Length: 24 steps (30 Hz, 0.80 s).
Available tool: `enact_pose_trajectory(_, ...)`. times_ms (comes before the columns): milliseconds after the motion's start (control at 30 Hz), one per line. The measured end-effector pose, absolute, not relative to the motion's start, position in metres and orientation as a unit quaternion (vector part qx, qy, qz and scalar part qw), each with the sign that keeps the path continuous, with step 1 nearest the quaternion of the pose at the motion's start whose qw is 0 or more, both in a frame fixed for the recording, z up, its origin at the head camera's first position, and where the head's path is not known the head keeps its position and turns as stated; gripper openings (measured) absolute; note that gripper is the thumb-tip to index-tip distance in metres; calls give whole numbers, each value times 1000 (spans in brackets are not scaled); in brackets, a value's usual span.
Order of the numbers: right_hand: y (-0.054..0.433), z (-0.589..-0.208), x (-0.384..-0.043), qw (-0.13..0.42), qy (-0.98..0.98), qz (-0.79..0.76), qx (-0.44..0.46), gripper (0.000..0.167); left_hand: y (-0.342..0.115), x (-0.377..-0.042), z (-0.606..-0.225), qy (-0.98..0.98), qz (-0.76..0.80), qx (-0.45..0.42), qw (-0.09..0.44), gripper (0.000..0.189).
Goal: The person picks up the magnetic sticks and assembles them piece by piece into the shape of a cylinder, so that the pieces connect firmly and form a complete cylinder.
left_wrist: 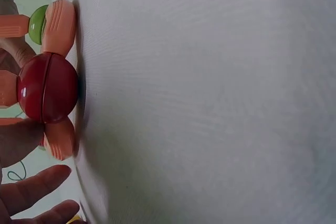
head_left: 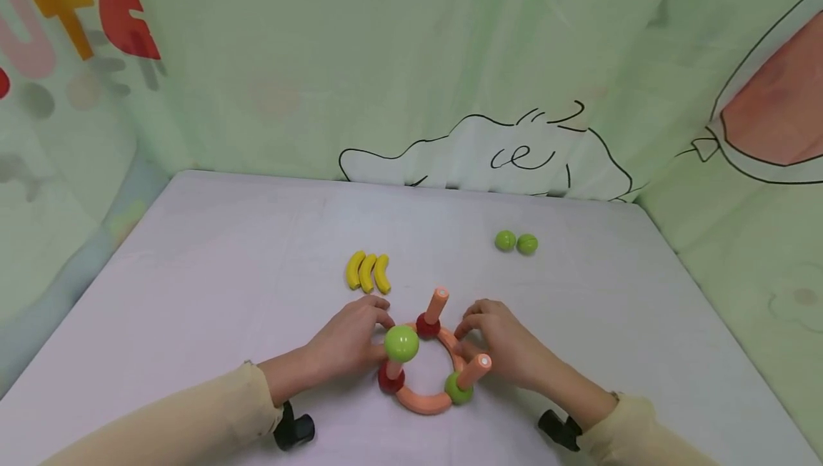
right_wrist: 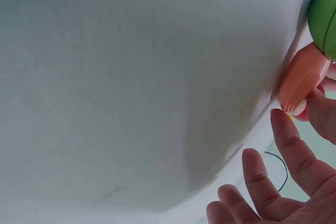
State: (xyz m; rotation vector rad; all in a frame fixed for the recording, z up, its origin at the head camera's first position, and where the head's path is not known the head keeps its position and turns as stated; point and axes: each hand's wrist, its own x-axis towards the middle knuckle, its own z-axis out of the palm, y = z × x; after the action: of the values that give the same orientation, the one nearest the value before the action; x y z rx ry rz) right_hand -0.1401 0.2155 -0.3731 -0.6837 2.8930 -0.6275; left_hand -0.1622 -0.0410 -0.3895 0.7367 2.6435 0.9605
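Observation:
A toy ring of curved orange pieces (head_left: 424,404) lies on the table between both hands. Red balls (head_left: 427,326) join it at the back and left, and a green ball (head_left: 458,389) at the front right. Orange sticks (head_left: 476,370) rise from these balls; the left one carries a light green ball (head_left: 401,343). My left hand (head_left: 350,334) is at the ring's left side, its thumb against the piece beside the red ball (left_wrist: 48,87), other fingers extended. My right hand (head_left: 504,341) pinches the right curved piece (right_wrist: 302,80) between thumb and index finger, other fingers spread.
Three yellow toy bananas (head_left: 367,272) lie side by side beyond the left hand. Farther back on the right are two green balls (head_left: 505,240). The white table (head_left: 257,237) ends at a printed cloth backdrop (head_left: 411,44). Black wrist mounts (head_left: 294,429) hang under the sleeves.

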Motion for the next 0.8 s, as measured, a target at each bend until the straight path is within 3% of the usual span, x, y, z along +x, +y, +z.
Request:
enact_pose_trajectory(600, 211, -367, -130, 71, 960, -189, -193, 6, -40, -162, -389, 891, 346, 266, 127, 13)
enact_pose_trajectory(800, 206, -369, -136, 63, 959, -197, -194, 15, -48, -159, -392, 890, 338, 280, 124, 14)
